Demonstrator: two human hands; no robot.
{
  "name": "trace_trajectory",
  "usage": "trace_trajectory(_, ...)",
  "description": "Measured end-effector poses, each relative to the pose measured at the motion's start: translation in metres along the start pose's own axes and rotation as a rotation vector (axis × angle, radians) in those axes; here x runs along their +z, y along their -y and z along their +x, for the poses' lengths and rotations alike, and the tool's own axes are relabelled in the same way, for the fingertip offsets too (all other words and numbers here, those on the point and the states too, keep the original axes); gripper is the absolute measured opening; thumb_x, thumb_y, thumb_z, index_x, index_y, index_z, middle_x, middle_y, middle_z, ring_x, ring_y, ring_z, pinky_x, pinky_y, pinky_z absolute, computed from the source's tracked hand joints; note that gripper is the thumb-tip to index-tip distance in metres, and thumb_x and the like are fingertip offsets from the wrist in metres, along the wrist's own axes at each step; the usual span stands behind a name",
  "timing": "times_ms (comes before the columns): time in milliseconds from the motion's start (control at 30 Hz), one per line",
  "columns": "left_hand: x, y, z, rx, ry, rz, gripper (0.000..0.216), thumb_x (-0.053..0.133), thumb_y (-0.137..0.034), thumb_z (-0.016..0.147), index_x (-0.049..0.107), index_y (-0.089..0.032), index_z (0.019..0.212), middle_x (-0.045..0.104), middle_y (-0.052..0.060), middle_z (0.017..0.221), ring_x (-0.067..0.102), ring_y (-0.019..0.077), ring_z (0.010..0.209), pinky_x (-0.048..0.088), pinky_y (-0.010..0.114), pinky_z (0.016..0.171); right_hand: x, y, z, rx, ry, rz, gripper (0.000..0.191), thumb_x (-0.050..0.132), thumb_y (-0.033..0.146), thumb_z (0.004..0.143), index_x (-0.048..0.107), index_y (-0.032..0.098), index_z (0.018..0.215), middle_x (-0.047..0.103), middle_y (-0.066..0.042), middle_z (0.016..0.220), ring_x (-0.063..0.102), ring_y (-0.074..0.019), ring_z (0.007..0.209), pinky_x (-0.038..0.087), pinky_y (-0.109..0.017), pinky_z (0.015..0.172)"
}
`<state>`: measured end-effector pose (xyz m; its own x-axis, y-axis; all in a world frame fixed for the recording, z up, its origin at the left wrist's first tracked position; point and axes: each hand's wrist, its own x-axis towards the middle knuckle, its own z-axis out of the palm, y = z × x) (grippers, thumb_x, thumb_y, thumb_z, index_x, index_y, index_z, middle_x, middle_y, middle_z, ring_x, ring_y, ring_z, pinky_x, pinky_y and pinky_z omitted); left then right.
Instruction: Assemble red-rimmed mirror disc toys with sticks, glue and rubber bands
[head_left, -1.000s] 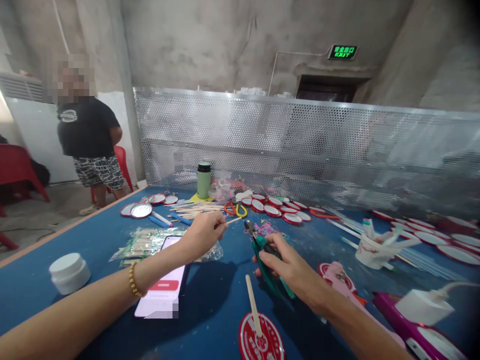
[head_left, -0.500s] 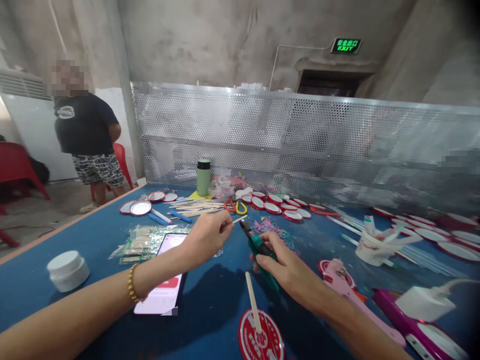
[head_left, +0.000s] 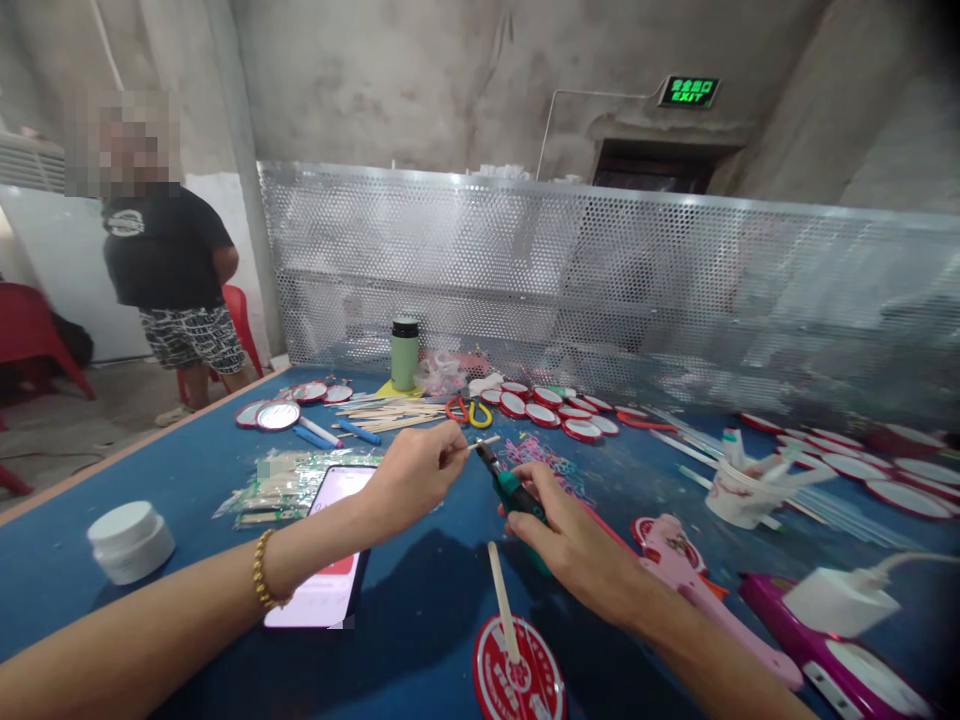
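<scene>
My left hand point(head_left: 416, 472) is closed in a pinch on a thin wooden stick point(head_left: 484, 441), whose tip points right. My right hand point(head_left: 574, 540) grips a green-handled glue gun point(head_left: 510, 489), its dark nozzle close to the stick's tip. In front of my right hand lies a red round disc point(head_left: 521, 680) with a wooden stick point(head_left: 501, 598) resting on it. Both hands hover over the blue table point(head_left: 420, 620).
A phone point(head_left: 326, 560) lies under my left forearm, beside packets of sticks point(head_left: 285, 485). A white jar point(head_left: 129, 540) sits at left, a green flask point(head_left: 404, 354) at the back. Red discs point(head_left: 547, 412), scissors point(head_left: 469, 411), a cup point(head_left: 739, 490) and a charger point(head_left: 840, 603) lie around. A person point(head_left: 169, 270) stands far left.
Both hands have drifted slightly away from me, and the glue gun's nozzle has come closer to the stick's tip. The view has shifted a little.
</scene>
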<state>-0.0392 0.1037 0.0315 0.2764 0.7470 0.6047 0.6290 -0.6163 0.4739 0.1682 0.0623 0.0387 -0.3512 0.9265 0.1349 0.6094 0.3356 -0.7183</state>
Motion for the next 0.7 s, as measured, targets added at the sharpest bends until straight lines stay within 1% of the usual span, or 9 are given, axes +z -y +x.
trace_trajectory(133,0.001,-0.003,-0.001,-0.024,0.016,-0.013,0.014,0.051,-0.017,0.086,0.056,-0.018,0.073,0.054,-0.003,0.060,0.045,0.0104,0.056,0.030,0.023,0.055,0.002,0.000,-0.001,-0.021,-0.034,-0.097,0.022,0.043,0.023,0.090,0.041,0.021,0.112,0.062,-0.006,0.102,0.059,-0.0225,0.097,0.043,-0.039,0.090)
trace_trajectory(233,0.001,-0.005,-0.002,-0.064,0.048,-0.039,0.016,0.050,-0.018,0.087,0.058,-0.018,0.073,0.060,-0.001,0.062,0.050,0.0113,0.057,0.032,0.022,0.055,0.005,0.000,-0.002,-0.033,-0.069,-0.194,0.028,0.042,0.023,0.091,0.040,0.019,0.119,0.061,-0.010,0.109,0.059,-0.0249,0.103,0.043,-0.042,0.093)
trace_trajectory(367,0.000,-0.006,-0.002,-0.091,0.110,-0.075,0.023,0.048,-0.019,0.088,0.061,-0.017,0.068,0.065,0.000,0.064,0.054,0.0121,0.057,0.034,0.022,0.055,0.011,-0.004,-0.004,-0.098,-0.184,-0.354,0.039,0.043,0.022,0.088,0.040,0.013,0.126,0.057,-0.017,0.122,0.055,-0.0290,0.113,0.041,-0.045,0.098)
trace_trajectory(433,0.000,-0.006,-0.002,-0.088,0.127,-0.098,0.028,0.048,-0.020,0.089,0.062,-0.017,0.065,0.066,0.000,0.064,0.054,0.0122,0.058,0.034,0.022,0.055,0.015,-0.007,-0.003,-0.142,-0.247,-0.434,0.046,0.044,0.023,0.087,0.040,0.010,0.130,0.055,-0.019,0.126,0.052,-0.0319,0.117,0.040,-0.049,0.100)
trace_trajectory(500,0.000,-0.006,-0.003,-0.089,0.135,-0.118,0.028,0.048,-0.020,0.089,0.064,-0.017,0.066,0.065,0.000,0.063,0.053,0.0117,0.057,0.034,0.021,0.054,0.018,-0.010,-0.003,-0.173,-0.296,-0.501,0.050,0.045,0.024,0.086,0.040,0.008,0.133,0.055,-0.021,0.125,0.051,-0.0343,0.117,0.040,-0.053,0.100)
trace_trajectory(567,0.001,-0.006,-0.003,-0.091,0.138,-0.136,0.027,0.048,-0.019,0.089,0.065,-0.017,0.067,0.064,-0.001,0.062,0.052,0.0110,0.055,0.034,0.021,0.054,0.020,-0.011,-0.003,-0.194,-0.320,-0.548,0.049,0.045,0.023,0.086,0.042,0.009,0.133,0.057,-0.020,0.120,0.052,-0.0344,0.113,0.041,-0.054,0.097)
trace_trajectory(700,0.001,-0.006,-0.004,-0.089,0.137,-0.157,0.030,0.046,-0.021,0.091,0.064,-0.017,0.067,0.061,-0.001,0.058,0.049,0.0107,0.052,0.033,0.021,0.052,0.020,-0.008,-0.003,-0.195,-0.283,-0.570,0.039,0.046,0.019,0.084,0.050,0.013,0.123,0.058,-0.017,0.111,0.054,-0.0313,0.105,0.043,-0.052,0.093)
